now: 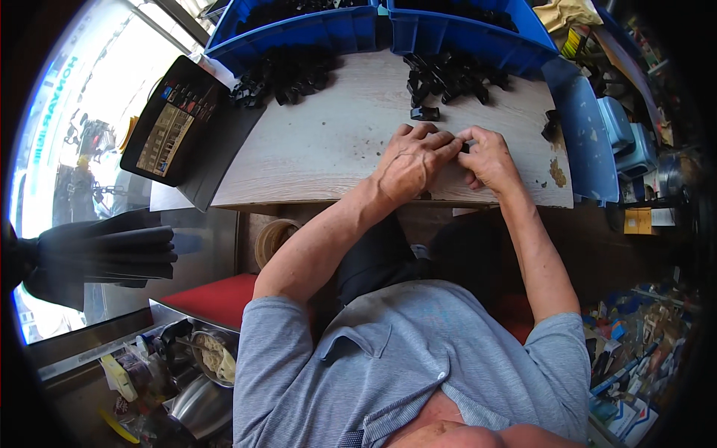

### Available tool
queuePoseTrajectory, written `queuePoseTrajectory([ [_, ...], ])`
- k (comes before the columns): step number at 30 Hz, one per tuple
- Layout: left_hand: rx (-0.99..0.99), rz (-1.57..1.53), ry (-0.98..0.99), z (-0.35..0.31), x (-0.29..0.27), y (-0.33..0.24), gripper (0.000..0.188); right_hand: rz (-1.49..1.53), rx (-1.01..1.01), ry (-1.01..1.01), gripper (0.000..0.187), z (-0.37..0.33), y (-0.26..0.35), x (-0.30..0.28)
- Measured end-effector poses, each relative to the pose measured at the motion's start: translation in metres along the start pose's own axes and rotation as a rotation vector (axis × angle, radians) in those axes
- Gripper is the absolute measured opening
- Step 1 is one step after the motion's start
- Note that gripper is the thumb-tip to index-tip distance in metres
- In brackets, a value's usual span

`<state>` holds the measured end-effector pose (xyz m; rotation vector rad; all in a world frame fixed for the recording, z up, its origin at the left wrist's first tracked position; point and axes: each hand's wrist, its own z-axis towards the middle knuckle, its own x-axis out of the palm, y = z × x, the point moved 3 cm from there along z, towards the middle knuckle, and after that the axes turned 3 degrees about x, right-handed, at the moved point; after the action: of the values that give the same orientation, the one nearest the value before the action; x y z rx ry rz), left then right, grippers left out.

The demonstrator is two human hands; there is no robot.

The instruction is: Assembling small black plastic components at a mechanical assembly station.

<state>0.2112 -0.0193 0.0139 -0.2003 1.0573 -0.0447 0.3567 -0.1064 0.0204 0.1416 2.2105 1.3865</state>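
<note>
Over the right part of the pale wood-look table (299, 153), my two hands meet. Between their fingertips shows a small black part (465, 148), mostly hidden. My right hand (489, 160) pinches it with thumb and bent fingers. My left hand (413, 160) is closed, back upward, its fingertips against the same spot; what its fingers grip is hidden underneath. Just beyond my left hand lies a single black plastic piece (426, 113). Behind it sits a loose pile of similar black pieces (452, 75), and another pile (287, 73) lies further left.
Two blue bins (299, 34) with black pieces line the table's far edge. A tablet-like screen (170, 123) stands at the left. One black piece (551, 125) lies near the right edge, beside a blue plastic panel (582, 127). A round tub (275, 243) is below the table.
</note>
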Motion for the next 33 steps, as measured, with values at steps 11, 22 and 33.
queuePoseTrajectory([
  [11, -0.277, -0.039, -0.512, -0.037, -0.06, 0.067, 0.044, 0.081, -0.011, -0.047, 0.034, -0.008, -0.002, -0.006],
  [22, -0.413, 0.384, -0.244, -0.1, -0.087, 0.157, 0.043, 0.4, 0.084, -0.165, 0.038, 0.002, -0.012, -0.028],
  [33, -0.349, 0.208, -0.143, -0.1, -0.085, 0.136, 0.044, 0.527, 0.163, -0.786, 0.025, 0.023, -0.052, -0.145],
])
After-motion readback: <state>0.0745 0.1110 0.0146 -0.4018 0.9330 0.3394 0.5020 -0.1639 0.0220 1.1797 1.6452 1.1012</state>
